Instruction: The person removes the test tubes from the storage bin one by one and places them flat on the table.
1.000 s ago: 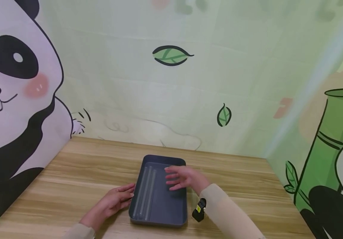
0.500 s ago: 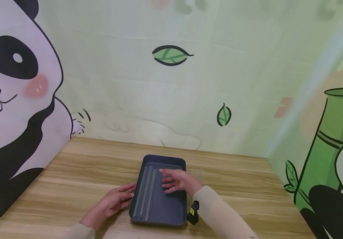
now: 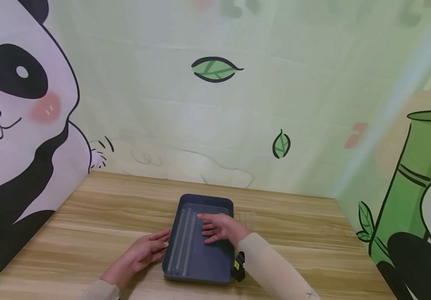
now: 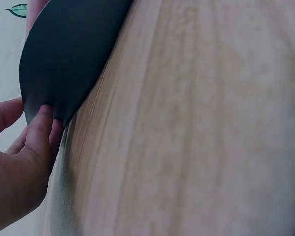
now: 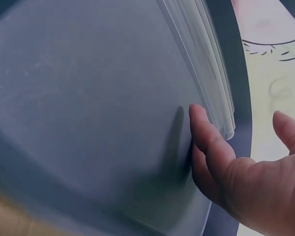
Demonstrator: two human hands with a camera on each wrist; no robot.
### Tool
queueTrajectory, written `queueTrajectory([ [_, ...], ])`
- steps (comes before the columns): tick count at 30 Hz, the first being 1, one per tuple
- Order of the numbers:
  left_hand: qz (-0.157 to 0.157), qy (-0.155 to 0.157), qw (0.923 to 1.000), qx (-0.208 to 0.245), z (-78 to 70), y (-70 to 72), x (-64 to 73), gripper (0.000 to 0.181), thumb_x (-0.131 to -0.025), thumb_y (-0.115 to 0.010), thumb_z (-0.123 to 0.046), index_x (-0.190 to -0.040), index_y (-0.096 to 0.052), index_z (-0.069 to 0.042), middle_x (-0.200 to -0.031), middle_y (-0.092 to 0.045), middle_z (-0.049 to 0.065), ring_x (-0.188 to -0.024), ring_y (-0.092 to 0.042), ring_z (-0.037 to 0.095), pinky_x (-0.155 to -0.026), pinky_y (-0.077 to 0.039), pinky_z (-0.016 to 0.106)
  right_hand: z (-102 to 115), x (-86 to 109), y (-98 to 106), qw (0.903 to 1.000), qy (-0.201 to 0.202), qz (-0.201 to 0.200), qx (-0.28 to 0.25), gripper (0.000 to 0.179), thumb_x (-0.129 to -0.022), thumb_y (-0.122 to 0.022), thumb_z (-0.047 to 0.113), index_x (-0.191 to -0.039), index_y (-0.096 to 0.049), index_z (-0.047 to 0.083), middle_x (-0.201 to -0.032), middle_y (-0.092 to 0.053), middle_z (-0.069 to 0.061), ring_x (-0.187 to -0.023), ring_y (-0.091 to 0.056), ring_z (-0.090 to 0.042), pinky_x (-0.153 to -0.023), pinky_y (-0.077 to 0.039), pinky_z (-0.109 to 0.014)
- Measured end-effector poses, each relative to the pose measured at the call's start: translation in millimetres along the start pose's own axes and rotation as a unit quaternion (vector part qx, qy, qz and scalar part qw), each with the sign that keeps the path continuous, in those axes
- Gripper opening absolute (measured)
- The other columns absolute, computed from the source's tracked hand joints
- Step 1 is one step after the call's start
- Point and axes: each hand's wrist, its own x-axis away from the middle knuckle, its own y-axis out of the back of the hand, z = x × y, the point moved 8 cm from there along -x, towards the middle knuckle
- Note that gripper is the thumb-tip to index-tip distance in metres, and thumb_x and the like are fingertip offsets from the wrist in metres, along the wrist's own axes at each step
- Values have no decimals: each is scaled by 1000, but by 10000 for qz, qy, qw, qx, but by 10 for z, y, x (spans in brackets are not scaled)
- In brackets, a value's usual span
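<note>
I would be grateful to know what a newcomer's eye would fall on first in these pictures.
Probably the huge cartoon panda at the left of the head view. Next comes the dark blue tray on the wooden table, with clear, slender sticks along its left side. The person's left hand touches the tray's left wall, while the right hand is over its interior.

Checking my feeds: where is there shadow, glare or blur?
Head view: fairly even light, tray clearly outlined; left wrist: dim, the table soft, blurring toward the right edge; right wrist: a shadow beside the right hand darkens the tray floor, clear strips catch pale highlights, and the tray's lower-left side is out of focus.
</note>
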Motion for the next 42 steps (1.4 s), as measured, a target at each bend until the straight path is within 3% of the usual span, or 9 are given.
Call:
queueTrajectory([
  [7, -26, 19, 10000, -14, -5, 4, -8, 66, -97, -60, -1, -154, -28, 11, -162, -26, 28, -104, -66, 0, -93, -59, 24, -3, -7, -34, 9998, -3, -97, -184, 65, -103, -61, 28, -148, -40, -13, -154, -43, -35, -142, -46, -46, -112, -47, -61],
  [27, -26, 50, 9999, -98, -12, 1, -29, 67, -97, -59, 0, -155, -27, 11, -162, -27, 29, -102, -67, 0, -91, -59, 23, 20, -18, -194, 9995, 21, -302, 4, 54, -101, -59, 13, -146, -42, -12, -150, -46, -35, -137, -50, -45, -110, -49, -60],
  [36, -23, 30, 10000, -83, 1, -7, -37, 67, -97, -60, -1, -154, -28, 12, -161, -32, 29, -102, -67, 0, -92, -59, 23, 35, -25, -229, 9990, 12, -419, -126, 49, -98, -60, 4, -142, -48, -13, -144, -52, -36, -132, -55, -45, -109, -51, -57],
  [42, 39, 14, 9998, -179, -4, -21, -35, 68, -98, -59, -2, -155, -25, 12, -162, -25, 30, -105, -66, 0, -92, -58, 23, 15, -37, -244, 9982, -10, -592, -113, 47, -93, -63, -5, -137, -50, -15, -134, -57, -33, -130, -57, -44, -105, -53, -59],
])
